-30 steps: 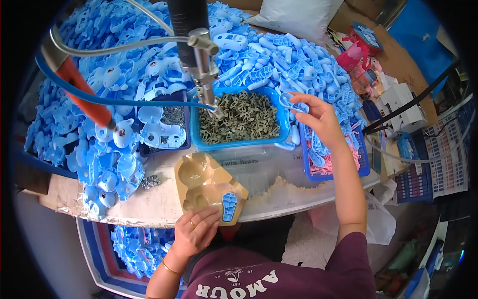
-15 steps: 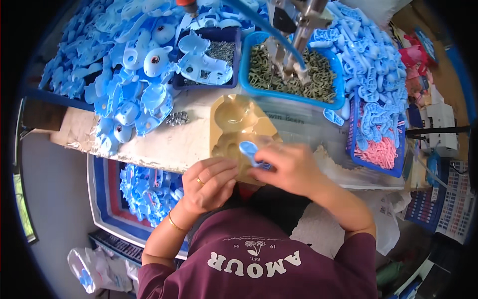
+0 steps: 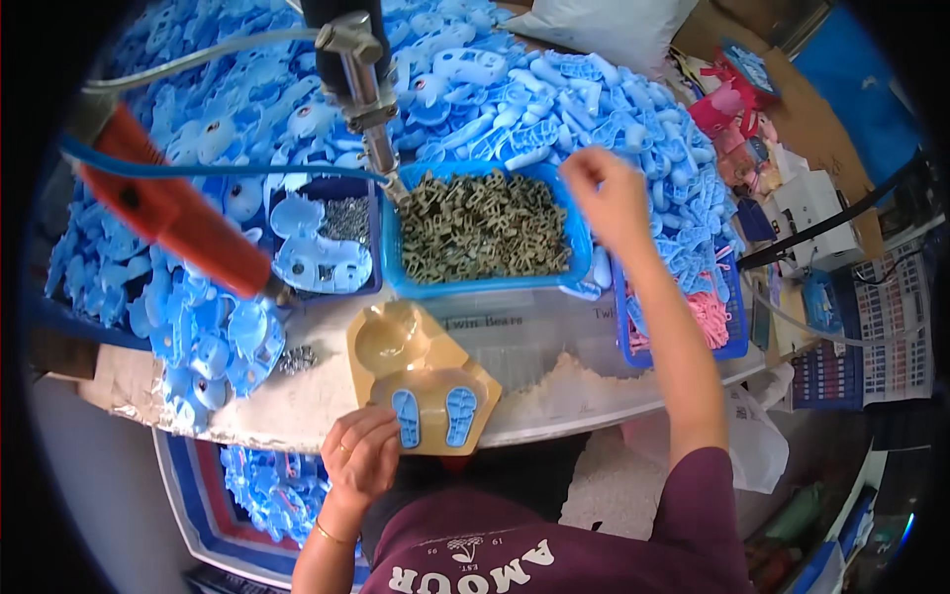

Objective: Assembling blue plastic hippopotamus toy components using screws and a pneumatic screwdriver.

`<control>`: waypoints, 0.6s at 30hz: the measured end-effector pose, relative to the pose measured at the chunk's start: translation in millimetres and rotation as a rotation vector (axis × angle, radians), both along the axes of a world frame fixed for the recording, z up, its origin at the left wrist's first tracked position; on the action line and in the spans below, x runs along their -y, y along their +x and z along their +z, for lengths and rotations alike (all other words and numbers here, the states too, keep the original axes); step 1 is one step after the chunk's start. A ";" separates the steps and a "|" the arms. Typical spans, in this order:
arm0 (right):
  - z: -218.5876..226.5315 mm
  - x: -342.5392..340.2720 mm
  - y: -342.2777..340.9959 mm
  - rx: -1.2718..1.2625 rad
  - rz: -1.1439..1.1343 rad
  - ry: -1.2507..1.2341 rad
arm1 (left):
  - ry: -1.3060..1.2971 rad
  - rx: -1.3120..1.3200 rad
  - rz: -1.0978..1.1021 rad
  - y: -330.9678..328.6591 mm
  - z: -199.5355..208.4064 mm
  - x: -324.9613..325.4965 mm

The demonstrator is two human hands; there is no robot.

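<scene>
A tan mould (image 3: 435, 337) with shaped hollows lies at the table's front edge. Two flat, ribbed light-blue plastic pieces, a left one (image 3: 406, 418) and a right one (image 3: 460, 416), sit in its near part. My left hand (image 3: 361, 455) is closed at the mould's near left corner, fingers bunched beside the left piece; whatever they hold is hidden. My right hand (image 3: 612, 203) is raised over the right rim of a blue tray (image 3: 475, 288) filled with small greenish-grey metal clips. Its fingers are loosely bent and slightly apart, and I see nothing in them.
An orange-red power screwdriver (image 3: 173, 203) and a metal tool head (image 3: 361, 89) hang over the left side. Heaps of blue plastic shells (image 3: 213, 144) and limb-like parts (image 3: 594, 109) cover the back. A dark-blue bin of screws (image 3: 346, 220) and a basket with pink pieces (image 3: 683, 351) flank the tray.
My right hand has left the mould and moved up and right to the tray's edge. The blue piece it held now appears to lie in the mould. The view has shifted.
</scene>
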State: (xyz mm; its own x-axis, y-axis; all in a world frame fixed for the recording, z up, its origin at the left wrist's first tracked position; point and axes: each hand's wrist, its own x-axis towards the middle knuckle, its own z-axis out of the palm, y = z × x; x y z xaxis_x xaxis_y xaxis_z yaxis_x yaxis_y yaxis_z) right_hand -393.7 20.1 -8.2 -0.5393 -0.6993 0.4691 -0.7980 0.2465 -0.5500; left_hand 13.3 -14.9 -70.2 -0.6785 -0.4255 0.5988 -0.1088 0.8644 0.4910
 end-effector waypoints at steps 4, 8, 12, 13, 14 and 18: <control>11.7 31.1 -115.7 -0.320 -0.346 0.053 | 0.017 0.002 -0.003 -11.2 6.7 1.6; 10.1 73.2 -133.4 -0.561 -0.581 0.431 | 0.008 0.014 0.018 -13.1 9.5 3.9; 2.0 89.1 -139.5 -0.480 -0.621 0.416 | 0.018 0.022 0.014 -9.1 9.5 5.1; 6.6 85.0 -139.5 -0.482 -0.619 0.411 | 0.014 0.020 0.018 -6.7 9.5 5.0; 14.9 75.3 -141.9 -0.339 -0.519 0.336 | 0.033 0.019 0.009 -5.0 9.5 4.8; 35.6 25.0 -126.9 0.054 -0.074 0.045 | 0.047 0.006 -0.025 -3.8 7.6 2.5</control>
